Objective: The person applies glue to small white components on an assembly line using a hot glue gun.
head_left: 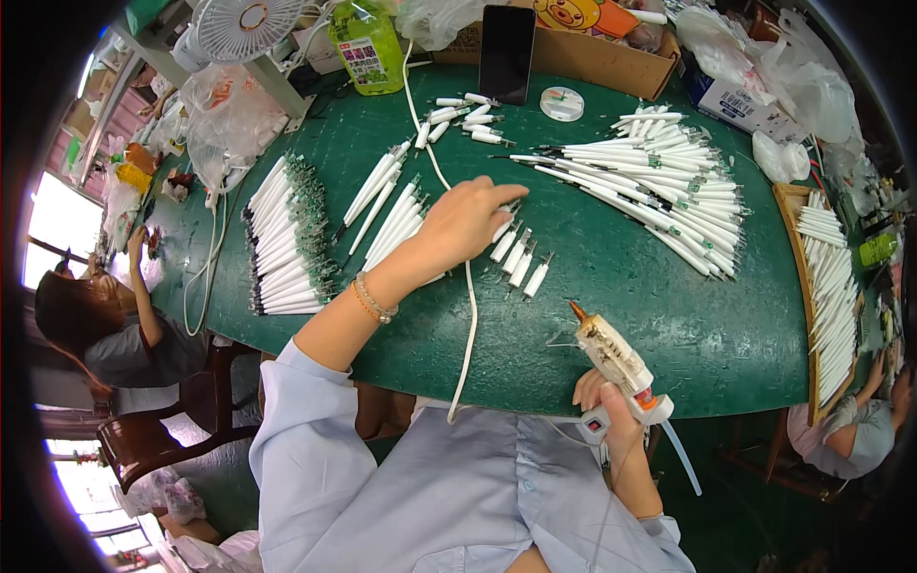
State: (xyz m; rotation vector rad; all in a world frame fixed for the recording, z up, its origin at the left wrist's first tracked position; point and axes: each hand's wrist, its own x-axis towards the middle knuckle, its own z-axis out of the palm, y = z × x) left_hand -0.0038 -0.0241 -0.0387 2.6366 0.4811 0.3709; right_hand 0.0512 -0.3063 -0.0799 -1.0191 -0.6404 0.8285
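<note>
Clamping the glue gun (614,355) in our right fingers (588,390), we judge short white tubes (537,279) light, stiff, best pinched mid-barrel; we cannot tell if our left fingers (507,193) grip.

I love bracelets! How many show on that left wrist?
2: a pale beaded bracelet at the wrist of the left hand, and an orange bracelet right behind it. Others may be hidden underneath.

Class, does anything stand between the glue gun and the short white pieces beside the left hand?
Nothing visible: green tabletop lies between the glue gun, in the right hand, and the nearest short white piece.
</note>
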